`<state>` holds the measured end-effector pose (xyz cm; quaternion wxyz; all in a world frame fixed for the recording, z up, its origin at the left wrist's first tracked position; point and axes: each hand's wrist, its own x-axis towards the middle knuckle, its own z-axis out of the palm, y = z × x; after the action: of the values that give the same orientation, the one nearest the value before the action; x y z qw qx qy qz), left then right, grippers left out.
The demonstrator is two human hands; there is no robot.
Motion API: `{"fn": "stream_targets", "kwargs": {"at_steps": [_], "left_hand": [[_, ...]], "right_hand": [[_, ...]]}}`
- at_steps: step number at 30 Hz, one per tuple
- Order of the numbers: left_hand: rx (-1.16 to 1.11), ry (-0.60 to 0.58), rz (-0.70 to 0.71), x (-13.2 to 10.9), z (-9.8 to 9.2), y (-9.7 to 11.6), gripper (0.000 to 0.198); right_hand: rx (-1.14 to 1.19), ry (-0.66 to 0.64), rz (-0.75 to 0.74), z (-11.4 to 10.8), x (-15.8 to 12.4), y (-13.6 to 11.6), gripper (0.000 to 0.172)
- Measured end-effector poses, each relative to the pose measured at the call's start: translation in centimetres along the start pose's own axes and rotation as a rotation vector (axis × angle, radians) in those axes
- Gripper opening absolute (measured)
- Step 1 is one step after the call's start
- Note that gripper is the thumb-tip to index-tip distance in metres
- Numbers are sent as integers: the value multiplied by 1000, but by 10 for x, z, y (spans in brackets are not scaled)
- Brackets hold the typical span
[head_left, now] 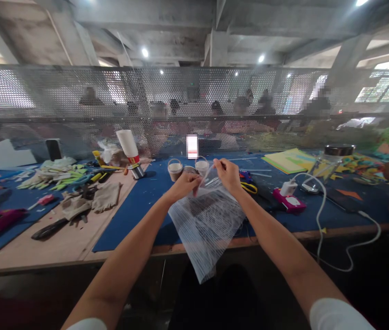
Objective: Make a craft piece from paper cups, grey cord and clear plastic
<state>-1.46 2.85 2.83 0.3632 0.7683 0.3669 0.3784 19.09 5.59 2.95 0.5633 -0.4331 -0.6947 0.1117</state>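
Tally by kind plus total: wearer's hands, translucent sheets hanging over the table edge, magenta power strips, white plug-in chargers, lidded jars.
Wearer's hands: 2 (left hand, right hand)
Translucent sheet: 1
Magenta power strips: 2 (left strip, right strip)
White charger: 1
Lidded jar: 1
Total: 7

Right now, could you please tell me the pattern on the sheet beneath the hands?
The translucent sheet has whitish streaks, clearest in the head view.

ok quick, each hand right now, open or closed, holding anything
Left hand: fingers curled closed; whether it holds anything is too blurred to tell.
Right hand: closed, apparently pinching a thin clear strip.
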Motion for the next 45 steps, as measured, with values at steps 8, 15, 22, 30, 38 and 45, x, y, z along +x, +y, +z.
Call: {"fn": "stream_targets", "kwargs": {"at_steps": [8, 15, 22, 30, 38, 45], "left_hand": [[78, -288, -94, -6, 2, -6, 19], [148, -320, -121, -7, 1, -5, 21], [332, -216, -112, -4, 1, -10, 20], [488, -231, -115, -3, 1, -12, 20], [487, -235, -113, -3, 1, -9, 19], [476, -223, -95, -2, 0, -17, 20]], "right_hand": [[-379, -482, -6, 11, -10, 10, 27], [-478, -361, -95, 23, 7, 14, 28], [-619, -507, -129, 54, 30, 39, 42], [-630, -417, -74, 55, 30, 53, 23], [-452, -282, -95, 41, 36, 46, 23], [-193, -226, -140, 43, 39, 39, 25]]}}
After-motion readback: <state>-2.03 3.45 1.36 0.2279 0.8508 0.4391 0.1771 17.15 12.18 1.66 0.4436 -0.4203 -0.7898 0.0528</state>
